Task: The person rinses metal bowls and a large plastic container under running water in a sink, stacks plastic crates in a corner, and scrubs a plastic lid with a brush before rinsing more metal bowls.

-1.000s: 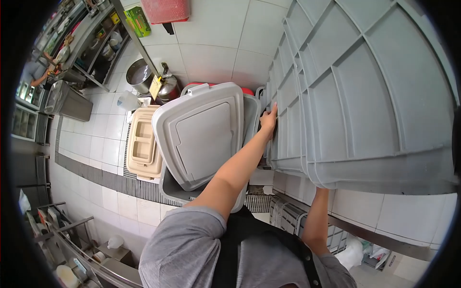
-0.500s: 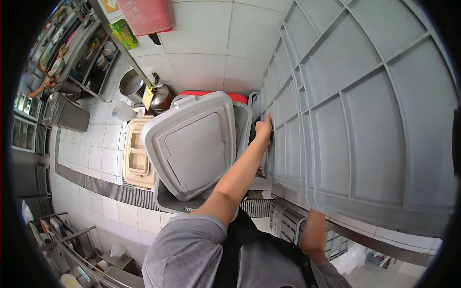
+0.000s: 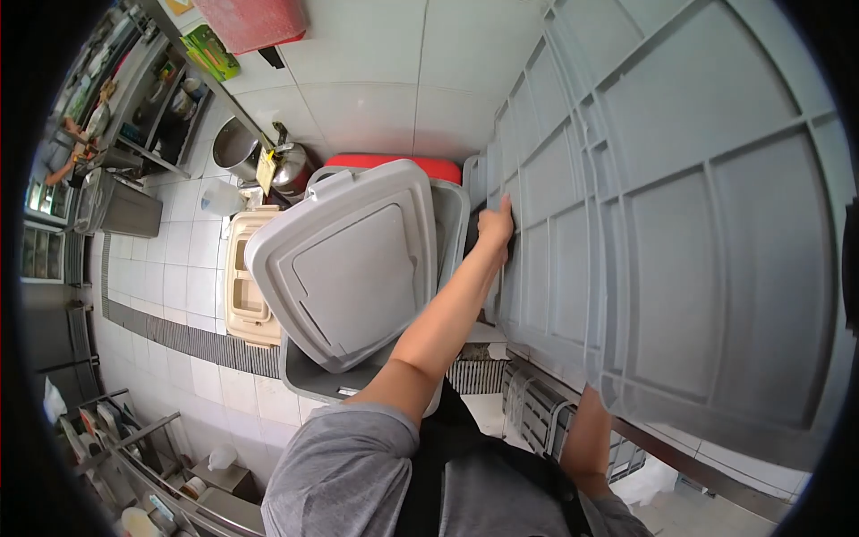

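A large grey ribbed plastic panel (image 3: 702, 259) fills the right side of the view, tilted upright and close to me. My left hand (image 3: 495, 227) is closed on its left edge, with the thumb on the near face and the fingers partly hidden. My right forearm (image 3: 588, 447) goes up behind the panel's lower edge, so the right hand's fingers are out of sight. Beside my left arm, a light grey lid (image 3: 353, 273) leans at a slant over an open grey tub (image 3: 310, 374).
A red lid (image 3: 438, 169) lies behind the tub by the tiled wall. Left of it are a beige lid (image 3: 240, 302), a large pot (image 3: 238, 149) and a metal canister (image 3: 291, 170). A drain grate (image 3: 188, 338) crosses the floor. Another person's arm (image 3: 64, 170) shows far left.
The grey panel looks larger and nearer, its lower corner slightly further right. My left hand stays on its edge. The view has shifted a little, moving the tub and lids leftward.
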The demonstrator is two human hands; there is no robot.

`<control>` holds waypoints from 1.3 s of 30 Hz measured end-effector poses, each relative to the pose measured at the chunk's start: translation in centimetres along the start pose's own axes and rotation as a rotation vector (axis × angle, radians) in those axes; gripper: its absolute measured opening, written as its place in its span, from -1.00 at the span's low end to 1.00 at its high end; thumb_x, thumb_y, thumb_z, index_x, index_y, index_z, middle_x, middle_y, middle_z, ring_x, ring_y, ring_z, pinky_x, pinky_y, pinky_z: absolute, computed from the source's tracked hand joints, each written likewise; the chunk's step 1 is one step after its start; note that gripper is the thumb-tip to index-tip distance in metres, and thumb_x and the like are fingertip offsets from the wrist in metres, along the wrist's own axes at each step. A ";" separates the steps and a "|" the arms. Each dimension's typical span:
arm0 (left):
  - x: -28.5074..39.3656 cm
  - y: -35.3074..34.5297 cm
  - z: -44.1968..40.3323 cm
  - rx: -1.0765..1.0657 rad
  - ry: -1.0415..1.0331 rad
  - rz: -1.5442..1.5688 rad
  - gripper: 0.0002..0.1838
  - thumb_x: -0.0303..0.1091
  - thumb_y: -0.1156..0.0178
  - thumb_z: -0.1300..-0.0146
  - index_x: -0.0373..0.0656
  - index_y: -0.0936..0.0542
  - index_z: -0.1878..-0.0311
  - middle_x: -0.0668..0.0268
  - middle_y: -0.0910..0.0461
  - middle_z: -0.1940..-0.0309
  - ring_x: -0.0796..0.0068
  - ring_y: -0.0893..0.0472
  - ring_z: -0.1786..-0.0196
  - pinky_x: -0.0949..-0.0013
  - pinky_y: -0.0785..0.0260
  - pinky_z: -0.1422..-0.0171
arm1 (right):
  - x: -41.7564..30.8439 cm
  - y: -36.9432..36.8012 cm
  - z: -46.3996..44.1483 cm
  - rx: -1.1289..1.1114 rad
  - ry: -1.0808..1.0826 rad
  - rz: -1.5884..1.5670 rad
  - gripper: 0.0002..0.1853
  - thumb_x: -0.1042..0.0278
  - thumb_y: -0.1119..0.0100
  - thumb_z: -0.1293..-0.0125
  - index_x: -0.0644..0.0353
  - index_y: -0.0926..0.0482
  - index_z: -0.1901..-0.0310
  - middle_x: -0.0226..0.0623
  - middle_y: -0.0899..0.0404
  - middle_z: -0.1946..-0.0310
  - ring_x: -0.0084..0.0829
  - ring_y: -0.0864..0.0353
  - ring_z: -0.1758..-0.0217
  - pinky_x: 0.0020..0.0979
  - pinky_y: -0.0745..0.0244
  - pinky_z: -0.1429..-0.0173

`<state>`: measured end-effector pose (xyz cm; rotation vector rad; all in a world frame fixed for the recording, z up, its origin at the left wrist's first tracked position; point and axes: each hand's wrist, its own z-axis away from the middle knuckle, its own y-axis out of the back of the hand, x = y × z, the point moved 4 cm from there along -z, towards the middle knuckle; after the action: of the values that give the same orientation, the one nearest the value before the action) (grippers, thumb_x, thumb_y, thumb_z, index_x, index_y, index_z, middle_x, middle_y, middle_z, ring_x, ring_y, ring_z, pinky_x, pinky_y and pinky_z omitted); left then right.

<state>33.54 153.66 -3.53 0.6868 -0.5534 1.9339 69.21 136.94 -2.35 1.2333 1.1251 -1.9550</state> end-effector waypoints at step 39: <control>-3.2 1.9 9.5 -0.015 -0.555 0.041 -0.17 0.26 0.22 -0.40 -0.25 -0.10 -0.46 -0.21 -0.15 -0.37 -0.13 -0.17 -0.42 0.11 0.02 -0.51 | 1.1 0.7 -3.0 -0.013 0.021 0.055 -0.09 -0.41 0.18 -0.31 -0.02 0.15 -0.51 -0.22 0.20 -0.55 0.01 0.15 -0.56 0.17 0.16 -0.50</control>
<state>35.17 144.78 1.15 1.2222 -0.9233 1.7661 70.64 139.23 -4.25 1.2674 1.1017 -1.8952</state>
